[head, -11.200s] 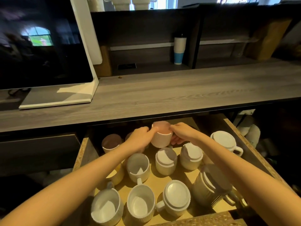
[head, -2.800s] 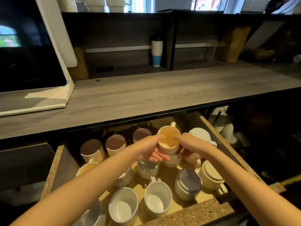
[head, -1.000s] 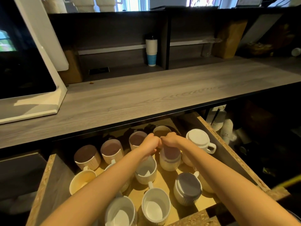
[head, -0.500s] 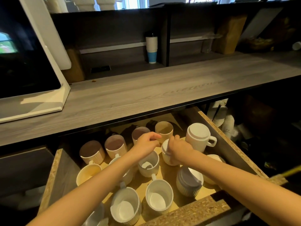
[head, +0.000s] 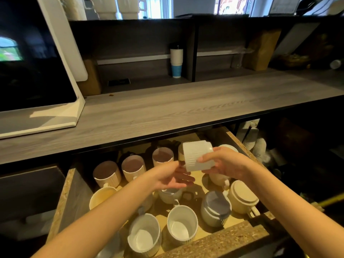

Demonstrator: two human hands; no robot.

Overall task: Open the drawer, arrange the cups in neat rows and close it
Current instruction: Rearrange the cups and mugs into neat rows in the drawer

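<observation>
The wooden drawer stands pulled out under the counter, with several ribbed cream and white cups in it. Three upright cups form a row at its back. My right hand holds a white ribbed cup tilted on its side, lifted above the drawer's back right. My left hand is just below and left of that cup, palm up with fingers spread, its fingertips near the cup's rim. Two upright white cups stand at the front. Upside-down cups sit at the right.
The grey wood counter overhangs the back of the drawer. A white-framed screen stands on it at the left. A white and blue tumbler stands on the shelf behind. Stacked paper cups lie right of the drawer.
My right hand has lifted a white cup out of the drawer's middle right and tipped it sideways. My left hand has opened and turned palm up under it.
</observation>
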